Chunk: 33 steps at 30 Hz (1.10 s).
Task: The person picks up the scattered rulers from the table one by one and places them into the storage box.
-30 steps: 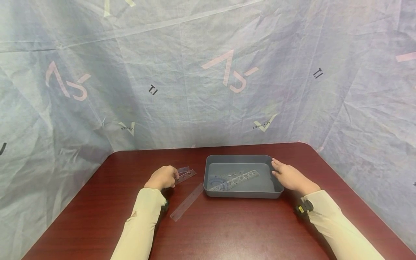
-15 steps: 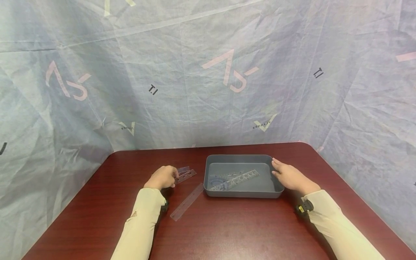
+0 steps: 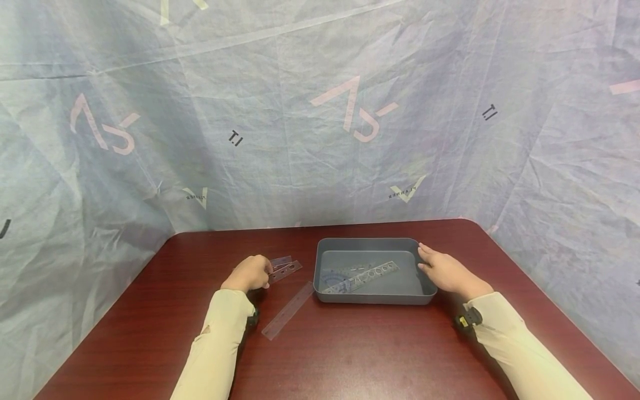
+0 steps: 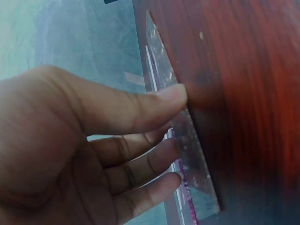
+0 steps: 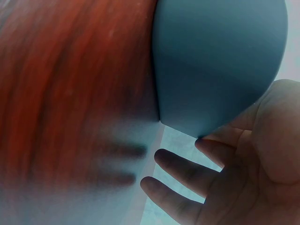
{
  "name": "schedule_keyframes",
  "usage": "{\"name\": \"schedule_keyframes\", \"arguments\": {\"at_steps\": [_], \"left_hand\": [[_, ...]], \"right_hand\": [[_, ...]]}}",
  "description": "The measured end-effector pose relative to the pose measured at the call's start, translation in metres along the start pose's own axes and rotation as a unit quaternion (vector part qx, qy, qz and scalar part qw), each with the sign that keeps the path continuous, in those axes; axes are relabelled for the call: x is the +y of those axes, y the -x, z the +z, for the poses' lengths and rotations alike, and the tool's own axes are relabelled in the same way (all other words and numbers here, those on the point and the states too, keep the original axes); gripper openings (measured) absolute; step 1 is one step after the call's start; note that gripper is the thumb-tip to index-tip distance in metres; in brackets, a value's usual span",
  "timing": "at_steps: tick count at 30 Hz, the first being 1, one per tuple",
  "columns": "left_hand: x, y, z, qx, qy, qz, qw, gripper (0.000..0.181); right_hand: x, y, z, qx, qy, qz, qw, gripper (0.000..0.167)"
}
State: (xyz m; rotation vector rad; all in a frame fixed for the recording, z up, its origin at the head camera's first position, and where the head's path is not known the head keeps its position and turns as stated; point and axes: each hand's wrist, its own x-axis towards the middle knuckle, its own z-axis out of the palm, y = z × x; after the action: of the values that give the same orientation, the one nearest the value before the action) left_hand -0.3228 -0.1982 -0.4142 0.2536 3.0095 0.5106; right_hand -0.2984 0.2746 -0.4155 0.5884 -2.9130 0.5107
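My left hand (image 3: pixel 248 273) is at a small overlapping group of clear plastic rulers left of the tray. In the left wrist view, its thumb lies across a clear ruler (image 4: pixel 192 145) while curled fingers meet the pink-edged pieces behind it. A ruler with round cutouts (image 3: pixel 291 269) sticks out past the fingertips; a plain ruler (image 3: pixel 282 260) shows just behind it. On the far side of the tray, my right hand (image 3: pixel 446 272) rests with extended fingers on the right rim of the grey tray (image 3: pixel 375 299).
Inside the tray lie a clear stencil ruler (image 3: pixel 375 274) and a bluish protractor (image 3: pixel 334 279), partly overlapping. Another clear ruler (image 3: pixel 287 311) lies diagonally on the dark red table (image 3: pixel 370 350), its upper end by the tray's left front corner. A grey printed cloth (image 3: pixel 300 139) hangs behind.
The left fingertips have drawn back very slightly at the rulers. The right hand, the tray and the things in it stay where they were.
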Motion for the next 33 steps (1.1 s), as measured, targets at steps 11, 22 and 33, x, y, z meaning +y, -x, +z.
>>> {"name": "schedule_keyframes", "arguments": {"at_steps": [11, 22, 33], "left_hand": [[0.0022, 0.0012, -0.0015, -0.006, -0.006, -0.003, 1.0000, 0.023], [0.0025, 0.0013, -0.0012, -0.007, -0.014, -0.002, 0.9999, 0.024], [0.0034, 0.0021, -0.0023, 0.012, -0.017, 0.013, 0.9997, 0.026]], "right_hand": [[0.0006, 0.0000, 0.0002, 0.000, 0.000, 0.001, 1.0000, 0.052], [0.0012, 0.0008, 0.0005, 0.001, 0.000, -0.004, 1.0000, 0.051], [0.0025, 0.0010, 0.0007, 0.003, 0.000, -0.002, 1.0000, 0.052]]}}
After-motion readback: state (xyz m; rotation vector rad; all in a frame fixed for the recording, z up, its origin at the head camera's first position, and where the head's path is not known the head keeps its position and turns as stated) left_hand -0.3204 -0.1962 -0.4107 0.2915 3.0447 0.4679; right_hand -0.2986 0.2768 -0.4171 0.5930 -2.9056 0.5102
